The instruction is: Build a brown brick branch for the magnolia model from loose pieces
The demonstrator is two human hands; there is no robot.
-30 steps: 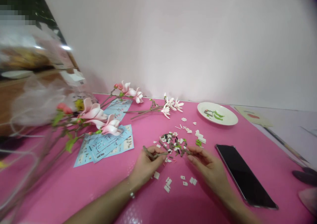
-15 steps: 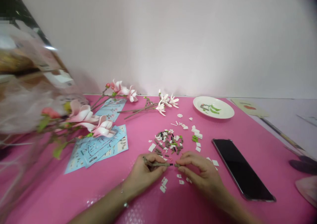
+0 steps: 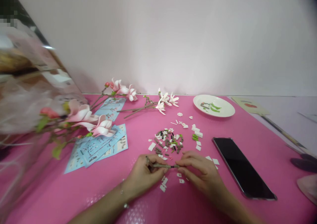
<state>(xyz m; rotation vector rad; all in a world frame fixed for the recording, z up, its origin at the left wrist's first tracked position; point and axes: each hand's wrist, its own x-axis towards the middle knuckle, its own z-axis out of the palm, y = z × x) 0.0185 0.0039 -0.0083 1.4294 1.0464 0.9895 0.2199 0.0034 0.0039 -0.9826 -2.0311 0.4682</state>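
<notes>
My left hand [image 3: 143, 176] is shut on a thin brown brick branch [image 3: 160, 166], gripping its far-left end. My right hand [image 3: 200, 170] pinches a small dark piece [image 3: 176, 166] against the branch's right tip. Just beyond my fingers lies a loose pile of small brown, white, black and green brick pieces [image 3: 168, 140]. Several white bricks [image 3: 163, 183] lie below my hands, between my wrists. A thin bracelet [image 3: 123, 194] circles my left wrist.
The pink mat [image 3: 138, 197] carries finished magnolia brick branches [image 3: 85, 116], blue instruction sheets [image 3: 96, 149], a white plate [image 3: 214, 105] with green pieces, and a black phone [image 3: 244, 168] right of my right hand. A blurred clear plastic bag [image 3: 22, 108] stands at left.
My hands have drawn closer together, and the branch now lies level between them with its right tip at my right fingers. The view has shifted slightly.
</notes>
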